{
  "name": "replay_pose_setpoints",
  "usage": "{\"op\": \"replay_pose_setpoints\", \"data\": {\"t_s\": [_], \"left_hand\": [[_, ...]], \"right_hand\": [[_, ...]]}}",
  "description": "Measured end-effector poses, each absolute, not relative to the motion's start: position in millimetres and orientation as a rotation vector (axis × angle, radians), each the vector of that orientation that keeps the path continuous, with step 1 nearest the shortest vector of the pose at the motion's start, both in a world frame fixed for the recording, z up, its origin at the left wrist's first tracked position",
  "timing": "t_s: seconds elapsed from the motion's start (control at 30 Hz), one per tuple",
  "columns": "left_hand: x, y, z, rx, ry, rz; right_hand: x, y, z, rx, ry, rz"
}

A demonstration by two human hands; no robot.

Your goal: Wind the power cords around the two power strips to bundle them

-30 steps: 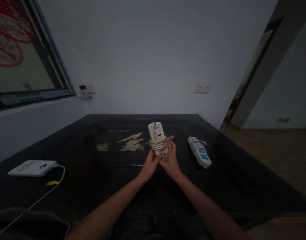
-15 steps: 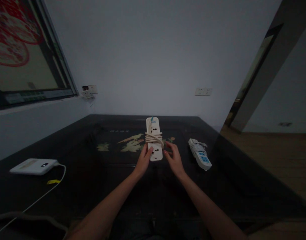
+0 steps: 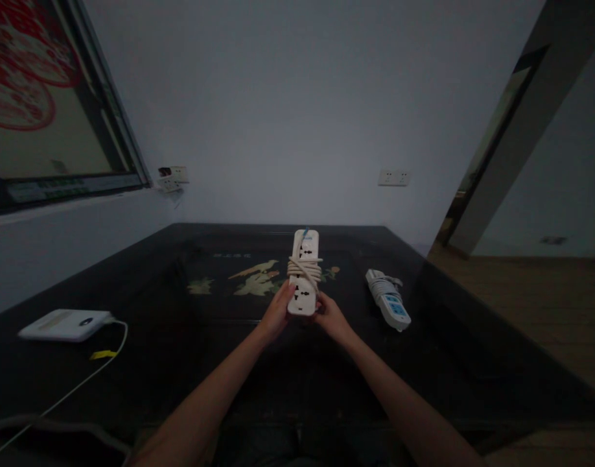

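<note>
A white power strip (image 3: 304, 303) is held up above the dark table, its long side pointing away from me. Its beige cord (image 3: 304, 268) is wound in several turns around the middle, with one strand crossing over the turns. My left hand (image 3: 277, 312) grips the near left edge, thumb on the top face. My right hand (image 3: 332, 318) is closed at the near right edge, its fingertips partly hidden behind the strip. To the right lies a second white power strip (image 3: 395, 310) with blue socket panels and a grey cord wrapped round it.
A white power bank (image 3: 67, 324) with a white cable (image 3: 97, 370) lies at the left, a yellow tag (image 3: 103, 355) beside it. The black table (image 3: 181, 383) has a bird and flower picture. Wall sockets (image 3: 395, 178) sit behind, and a window (image 3: 59, 117) is at the left.
The held power strip has shifted slightly right and turned a little. My right hand has moved in from beside the strip and now grips its near right edge.
</note>
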State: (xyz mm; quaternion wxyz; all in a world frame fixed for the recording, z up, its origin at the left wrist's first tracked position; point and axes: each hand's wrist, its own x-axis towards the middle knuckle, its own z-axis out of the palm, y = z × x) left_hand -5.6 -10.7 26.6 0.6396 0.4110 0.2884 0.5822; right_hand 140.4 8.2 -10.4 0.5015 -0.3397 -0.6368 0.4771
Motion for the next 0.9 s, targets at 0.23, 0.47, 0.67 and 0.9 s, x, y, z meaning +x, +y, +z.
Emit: {"op": "replay_pose_setpoints", "data": {"t_s": [0.23,0.47,0.67,0.9], "left_hand": [[-16.5,5.0,20.7,1.112,0.836,1.408],[-24.2,11.2,18.5,1.390,1.002,1.209],[-31.8,4.0,28.6,1.523,0.920,0.886],[-41.0,-2.6,37.3,1.568,0.768,0.756]], "right_hand": [[163.0,9.7,8.1,-0.931,-1.348,0.744],[189.8,1.4,34.1,-0.997,-1.312,0.352],[215.7,13.9,38.3,-1.024,-1.095,0.338],[226.9,28.5,30.7,-0.968,-0.833,0.756]]}}
